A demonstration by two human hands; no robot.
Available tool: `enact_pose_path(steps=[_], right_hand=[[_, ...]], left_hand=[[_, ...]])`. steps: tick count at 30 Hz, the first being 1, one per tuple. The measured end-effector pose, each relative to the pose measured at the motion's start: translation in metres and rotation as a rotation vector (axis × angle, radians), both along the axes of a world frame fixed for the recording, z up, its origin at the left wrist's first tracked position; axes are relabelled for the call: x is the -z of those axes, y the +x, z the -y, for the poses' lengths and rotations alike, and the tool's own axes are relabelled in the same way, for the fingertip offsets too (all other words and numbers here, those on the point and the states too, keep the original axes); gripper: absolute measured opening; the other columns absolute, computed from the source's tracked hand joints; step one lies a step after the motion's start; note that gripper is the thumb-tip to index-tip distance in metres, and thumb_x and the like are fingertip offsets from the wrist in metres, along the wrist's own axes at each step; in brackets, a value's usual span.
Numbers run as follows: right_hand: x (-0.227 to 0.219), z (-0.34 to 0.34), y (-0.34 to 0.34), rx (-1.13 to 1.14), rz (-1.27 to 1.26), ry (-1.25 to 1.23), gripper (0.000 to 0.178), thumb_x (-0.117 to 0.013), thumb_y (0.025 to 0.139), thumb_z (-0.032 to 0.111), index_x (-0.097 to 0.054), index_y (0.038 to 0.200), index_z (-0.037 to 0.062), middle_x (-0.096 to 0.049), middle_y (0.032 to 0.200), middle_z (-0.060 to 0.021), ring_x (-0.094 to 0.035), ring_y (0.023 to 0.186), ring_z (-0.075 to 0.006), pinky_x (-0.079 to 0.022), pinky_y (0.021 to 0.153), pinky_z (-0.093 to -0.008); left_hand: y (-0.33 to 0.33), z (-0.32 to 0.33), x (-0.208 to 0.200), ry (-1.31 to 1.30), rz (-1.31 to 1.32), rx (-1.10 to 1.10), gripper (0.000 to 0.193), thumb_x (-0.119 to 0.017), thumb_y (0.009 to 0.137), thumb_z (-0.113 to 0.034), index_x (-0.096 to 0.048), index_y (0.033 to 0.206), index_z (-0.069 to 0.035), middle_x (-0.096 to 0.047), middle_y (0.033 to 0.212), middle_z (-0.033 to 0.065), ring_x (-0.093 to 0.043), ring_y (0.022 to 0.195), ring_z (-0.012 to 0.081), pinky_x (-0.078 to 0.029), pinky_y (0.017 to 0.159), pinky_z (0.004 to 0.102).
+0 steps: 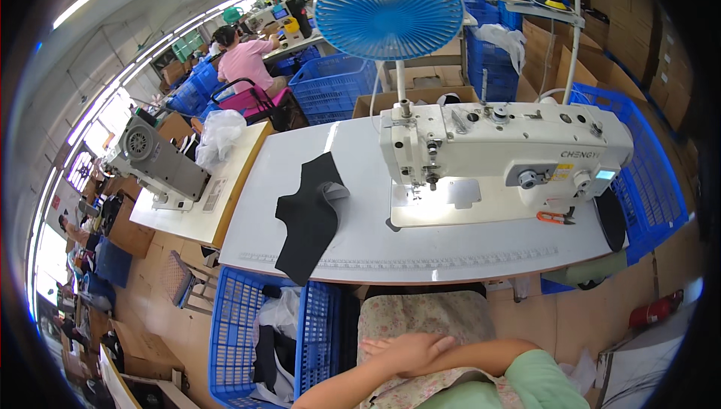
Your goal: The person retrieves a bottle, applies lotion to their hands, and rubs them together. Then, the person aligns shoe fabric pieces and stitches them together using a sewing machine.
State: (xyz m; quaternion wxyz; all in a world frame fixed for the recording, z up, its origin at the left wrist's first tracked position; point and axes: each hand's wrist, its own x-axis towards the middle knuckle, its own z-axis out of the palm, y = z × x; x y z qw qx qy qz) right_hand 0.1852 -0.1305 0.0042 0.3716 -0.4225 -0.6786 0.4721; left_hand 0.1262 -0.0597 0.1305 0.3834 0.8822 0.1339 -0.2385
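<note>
Both my hands rest crossed over my lap, on a floral apron [428, 311]. My left hand [422, 350] lies over my right wrist and holds no object. Beneath it, the fingers of my right hand [375, 345] stick out to the left, stretched flat; the rest of that hand is covered. Ahead on the white table [360, 247] lies a black cut fabric piece [306, 217], one edge folded to show a grey underside. To its right stands a white sewing machine [503, 146] with its needle area lit. Orange-handled thread snips [554, 218] lie near its base.
A printed ruler strip [420, 261] runs along the table's front edge. A blue fan [389, 11] stands behind the machine. Blue crates stand below left [255, 334] and at right [650, 176]. Another machine [161, 161] is on the left table. A person in pink [248, 63] sits beyond.
</note>
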Motion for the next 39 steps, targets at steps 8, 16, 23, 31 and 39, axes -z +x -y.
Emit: enact_pose_path(steps=[8,16,23,31,39], right_hand=[[0.006,0.004,0.007,-0.004,-0.015,-0.006,0.068,-0.044,0.096,0.044,-0.036,0.146,-0.0011,-0.025,0.157,-0.0233,-0.027,0.145,-0.0354,-0.026,0.118,-0.0427],[-0.026,-0.008,0.01,-0.045,-0.059,0.196,0.068,-0.045,0.095,0.046,-0.04,0.144,-0.0022,-0.026,0.156,-0.026,-0.025,0.146,-0.0362,-0.023,0.12,-0.0438],[-0.035,0.0,0.014,-0.288,0.595,-0.213,0.048,-0.051,0.096,0.023,-0.049,0.138,0.0002,-0.051,0.139,-0.0214,-0.048,0.13,-0.032,-0.033,0.113,-0.0441],[-0.031,0.013,0.004,-0.143,0.546,0.071,0.037,-0.057,0.093,0.02,-0.059,0.127,0.0046,-0.059,0.128,-0.0213,-0.056,0.12,-0.0332,-0.043,0.104,-0.0449],[-0.024,0.074,0.088,0.436,0.308,0.029,0.032,-0.065,0.09,0.024,-0.067,0.117,0.0061,-0.068,0.109,-0.0153,-0.066,0.101,-0.0306,-0.052,0.088,-0.0417]], left_hand=[[-0.017,-0.016,0.023,0.016,0.205,-0.053,0.055,-0.036,0.099,-0.054,-0.067,0.12,-0.013,-0.068,0.113,0.0199,-0.063,0.104,0.0422,-0.045,0.096,0.0506],[0.003,0.016,-0.023,0.394,-0.161,-0.152,0.055,-0.038,0.097,-0.054,-0.063,0.128,-0.016,-0.066,0.121,0.02,-0.059,0.114,0.0443,-0.033,0.094,0.0711],[-0.014,-0.003,0.005,-0.051,0.005,-0.462,0.056,-0.038,0.098,-0.056,-0.069,0.119,-0.014,-0.069,0.112,0.0197,-0.061,0.107,0.0451,-0.04,0.1,0.0596],[-0.016,-0.024,0.01,-0.093,-0.134,-0.202,0.068,-0.034,0.1,-0.059,-0.068,0.114,-0.003,-0.068,0.109,0.0242,-0.062,0.104,0.043,-0.046,0.094,0.0472],[-0.111,-0.074,0.128,-0.573,0.367,-1.012,0.053,-0.039,0.104,-0.041,-0.064,0.119,0.004,-0.069,0.113,0.0147,-0.065,0.102,0.0234,-0.047,0.094,0.0344]])
